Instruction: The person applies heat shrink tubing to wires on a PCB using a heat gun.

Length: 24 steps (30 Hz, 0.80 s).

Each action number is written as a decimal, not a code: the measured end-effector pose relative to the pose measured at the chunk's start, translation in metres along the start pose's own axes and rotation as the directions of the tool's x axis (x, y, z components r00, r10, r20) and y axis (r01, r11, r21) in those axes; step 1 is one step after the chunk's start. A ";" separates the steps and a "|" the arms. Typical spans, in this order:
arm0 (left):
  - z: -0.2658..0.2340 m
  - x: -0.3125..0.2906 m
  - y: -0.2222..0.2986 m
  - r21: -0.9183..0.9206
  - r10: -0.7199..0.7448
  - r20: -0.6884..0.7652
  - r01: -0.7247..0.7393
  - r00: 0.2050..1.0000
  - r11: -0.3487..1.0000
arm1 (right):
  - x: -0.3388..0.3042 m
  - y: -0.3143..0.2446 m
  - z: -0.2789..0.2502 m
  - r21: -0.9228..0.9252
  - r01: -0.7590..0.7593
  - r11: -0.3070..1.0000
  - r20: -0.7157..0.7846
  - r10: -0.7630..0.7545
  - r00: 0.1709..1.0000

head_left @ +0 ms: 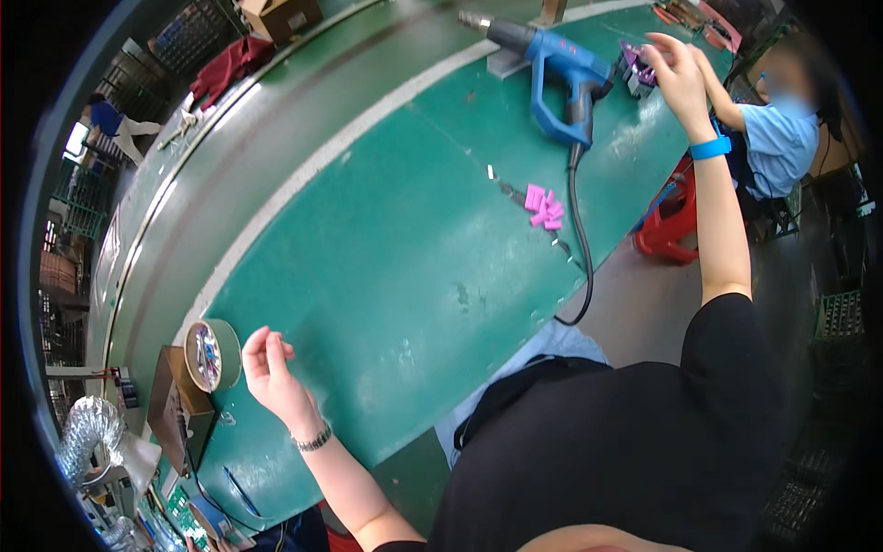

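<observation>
Where right fingers (666,43) curl, purple pieces (633,63) just beside, contact unclear.

- Scuffed green table (368,267)
- Blue heat gun (575,66), black cord (572,193)
- Small pile of pink pieces (536,197)
- Round tub (227,350) of small parts (208,357)
- Slim blue tool (241,492)

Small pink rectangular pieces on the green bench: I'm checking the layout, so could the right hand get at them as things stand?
Probably yes: the pink pieces lie uncovered, though the black cord of the blue heat gun runs between them and the right hand.
</observation>
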State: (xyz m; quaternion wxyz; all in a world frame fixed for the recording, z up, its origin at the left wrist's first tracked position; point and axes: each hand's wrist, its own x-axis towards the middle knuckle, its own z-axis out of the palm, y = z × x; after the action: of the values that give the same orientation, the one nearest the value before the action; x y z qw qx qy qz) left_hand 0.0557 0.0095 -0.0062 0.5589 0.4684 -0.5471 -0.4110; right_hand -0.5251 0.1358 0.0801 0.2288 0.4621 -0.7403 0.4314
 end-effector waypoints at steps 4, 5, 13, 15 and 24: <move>-0.008 0.000 -0.001 -0.012 -0.049 -0.028 0.049 0.998 0.999 | -0.052 -0.100 0.032 0.263 0.019 0.965 0.617 -0.183 0.765; -0.009 0.000 -0.002 -0.008 -0.058 -0.023 0.058 0.998 0.998 | -0.063 -0.105 0.038 0.304 0.207 0.930 0.673 -0.363 0.644; -0.015 -0.003 -0.006 -0.090 -0.102 -0.005 0.102 0.995 0.991 | -0.123 -0.109 0.056 0.338 0.269 0.902 0.772 -0.429 0.469; -0.015 -0.006 -0.004 -0.086 -0.106 -0.006 0.105 0.994 0.991 | -0.126 -0.112 0.056 0.323 0.266 0.908 0.784 -0.415 0.463; -0.007 0.000 -0.009 -0.076 -0.107 -0.004 0.107 0.994 0.991 | -0.117 -0.116 0.059 0.262 0.399 0.879 0.762 -0.442 0.473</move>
State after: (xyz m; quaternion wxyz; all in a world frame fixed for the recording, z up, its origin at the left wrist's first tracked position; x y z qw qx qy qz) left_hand 0.0631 0.0084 -0.0148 0.5555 0.4772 -0.5031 -0.4589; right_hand -0.3645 0.1193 0.0122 -0.0429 0.7779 -0.6146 0.1233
